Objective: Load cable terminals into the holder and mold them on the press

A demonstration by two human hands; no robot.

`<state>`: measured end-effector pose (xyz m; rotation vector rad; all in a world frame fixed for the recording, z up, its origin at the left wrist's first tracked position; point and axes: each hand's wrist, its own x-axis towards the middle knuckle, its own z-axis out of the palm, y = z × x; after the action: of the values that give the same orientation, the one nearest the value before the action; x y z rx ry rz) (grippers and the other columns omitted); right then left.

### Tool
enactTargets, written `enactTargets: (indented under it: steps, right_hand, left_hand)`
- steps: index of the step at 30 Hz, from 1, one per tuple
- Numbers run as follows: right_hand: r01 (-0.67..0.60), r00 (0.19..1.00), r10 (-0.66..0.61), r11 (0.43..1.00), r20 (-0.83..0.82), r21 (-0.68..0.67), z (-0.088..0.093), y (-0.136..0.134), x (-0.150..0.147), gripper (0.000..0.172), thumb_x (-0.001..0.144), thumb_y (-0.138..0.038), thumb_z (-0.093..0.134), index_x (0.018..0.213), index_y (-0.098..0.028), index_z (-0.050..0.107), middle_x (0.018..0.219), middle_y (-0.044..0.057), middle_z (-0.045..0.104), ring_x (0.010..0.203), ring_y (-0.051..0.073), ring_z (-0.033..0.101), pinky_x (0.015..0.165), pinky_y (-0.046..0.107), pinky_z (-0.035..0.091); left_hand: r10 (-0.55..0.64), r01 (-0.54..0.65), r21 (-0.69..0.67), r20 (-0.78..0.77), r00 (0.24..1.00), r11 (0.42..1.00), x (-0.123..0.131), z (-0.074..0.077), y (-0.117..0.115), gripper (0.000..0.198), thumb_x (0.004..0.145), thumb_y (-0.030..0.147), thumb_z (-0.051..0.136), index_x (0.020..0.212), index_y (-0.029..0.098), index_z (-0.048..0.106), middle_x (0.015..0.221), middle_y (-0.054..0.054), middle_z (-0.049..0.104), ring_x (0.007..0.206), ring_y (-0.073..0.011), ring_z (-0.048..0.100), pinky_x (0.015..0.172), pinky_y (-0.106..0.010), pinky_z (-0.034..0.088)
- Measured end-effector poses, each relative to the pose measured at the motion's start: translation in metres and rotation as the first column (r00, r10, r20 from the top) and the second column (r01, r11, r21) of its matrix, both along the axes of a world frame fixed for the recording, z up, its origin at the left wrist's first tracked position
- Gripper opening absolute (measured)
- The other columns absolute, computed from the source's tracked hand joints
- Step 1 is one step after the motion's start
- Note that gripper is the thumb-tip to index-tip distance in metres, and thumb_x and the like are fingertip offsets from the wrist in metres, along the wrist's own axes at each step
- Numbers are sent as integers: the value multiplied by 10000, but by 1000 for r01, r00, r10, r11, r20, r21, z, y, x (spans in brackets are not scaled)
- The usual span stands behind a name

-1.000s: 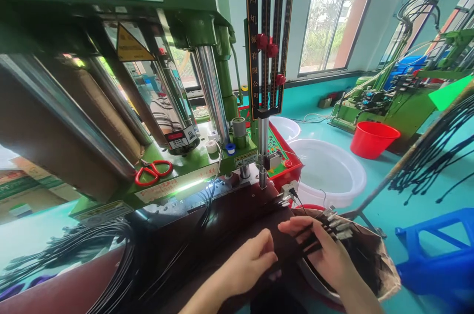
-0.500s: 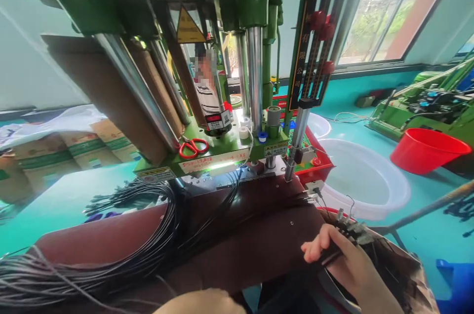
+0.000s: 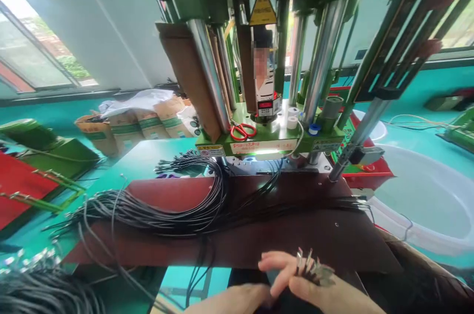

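Note:
My right hand [image 3: 314, 284], low at the front edge of the brown board, closes on a small bunch of cable ends [image 3: 311, 269] with flat metal tips that stick up past the thumb. Close on its left lies my left hand [image 3: 237, 299], its fingers smeared and partly out of sight, so whether it holds anything is unclear. Beyond both hands, a thick loop of black cables [image 3: 170, 220] rests across the brown board [image 3: 289, 240]. Thinner cables [image 3: 270, 183] lead from the board into the lit gap of the green press [image 3: 272, 143].
Red-handled scissors [image 3: 243, 131] sit on the press's lower plate. At the lower left is another cable heap [image 3: 48, 289] with metal ends. A slanting metal post [image 3: 359, 141] and a white tub [image 3: 425, 210] stand at right. Cartons [image 3: 142, 124] line the back left. A person is behind the press.
My view has swung left. My right hand has come away from the bag at the right with the cable ends in it, and my left hand is now beside it.

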<state>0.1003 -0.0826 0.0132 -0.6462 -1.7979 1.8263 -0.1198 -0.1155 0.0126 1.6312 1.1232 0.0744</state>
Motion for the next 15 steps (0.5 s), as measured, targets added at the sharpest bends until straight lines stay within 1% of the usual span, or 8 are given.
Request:
enactTargets:
  steps: [1, 2, 4, 6, 9, 11, 13, 15]
  right_hand:
    - [-24, 998, 22, 999, 54, 35, 2, 4, -2, 308, 916, -364, 402, 1063, -256, 650, 1347, 55, 458, 1293, 221, 301, 1059, 403, 220]
    - [-26, 997, 22, 998, 79, 53, 2, 9, -3, 308, 911, -375, 408, 1097, -274, 632, 1401, 38, 386, 1314, 221, 256, 1063, 402, 211]
    - [21, 997, -22, 999, 67, 28, -5, 18, -3, 314, 895, -387, 433, 1128, -280, 613, 1422, 38, 351, 1311, 230, 262, 1060, 416, 217]
    - [90, 996, -91, 989, 1, -113, -13, 28, 2, 343, 871, -395, 465, 1173, -280, 581, 1375, 63, 422, 1261, 243, 359, 1045, 446, 243]
    - [188, 948, -251, 939, -197, -290, -15, 44, 18, 472, 833, -438, 494, 1285, -305, 461, 1347, 72, 461, 1226, 253, 411, 1031, 474, 268]
    - [264, 920, -315, 937, -234, -227, -6, 53, 27, 471, 848, -449, 462, 1296, -302, 446, 1366, 66, 440, 1251, 244, 379, 1044, 464, 253]
    - [277, 957, -280, 960, -72, -47, 7, 58, 31, 421, 883, -425, 420, 1273, -278, 481, 1346, 67, 466, 1255, 231, 373, 1058, 450, 231]
    - [195, 965, -212, 973, 157, 121, 20, 58, 29, 413, 904, -421, 378, 1267, -261, 494, 1328, 67, 487, 1238, 230, 395, 1058, 448, 234]
  left_hand:
    - [19, -18, -11, 76, 997, 1000, 14, -5, 4, 414, 758, 430, 577, 1134, 262, 537, 1018, -26, 624, 927, -201, 578, 822, -316, 443]
    - [63, -52, -53, 234, 970, 997, 29, -11, 9, 485, 716, 434, 617, 1143, 219, 531, 938, -41, 634, 857, -200, 594, 774, -311, 454]
    - [287, -201, -225, 471, 834, 953, 59, -22, 18, 461, 752, 473, 542, 1075, 145, 536, 680, -18, 595, 563, -130, 561, 556, -255, 447]
    - [456, -246, -411, 556, 696, 878, 82, -29, 25, 420, 759, 491, 512, 962, 124, 534, 493, 50, 480, 337, -57, 381, 364, -186, 309]
    - [530, -241, -509, 558, 638, 826, 98, -31, 31, 357, 746, 486, 521, 804, 134, 523, 390, 90, 394, 251, -25, 232, 275, -162, 152]
    - [516, -243, -493, 552, 655, 836, 99, -30, 33, 335, 751, 468, 517, 760, 133, 526, 373, 84, 397, 247, -27, 242, 262, -160, 146]
    - [492, -228, -479, 549, 676, 848, 100, -30, 35, 330, 756, 461, 511, 745, 131, 529, 377, 74, 417, 256, -28, 267, 263, -157, 170]
    - [480, -212, -478, 555, 679, 852, 104, -31, 37, 345, 755, 475, 509, 735, 131, 526, 401, 57, 453, 267, -33, 303, 267, -157, 205]
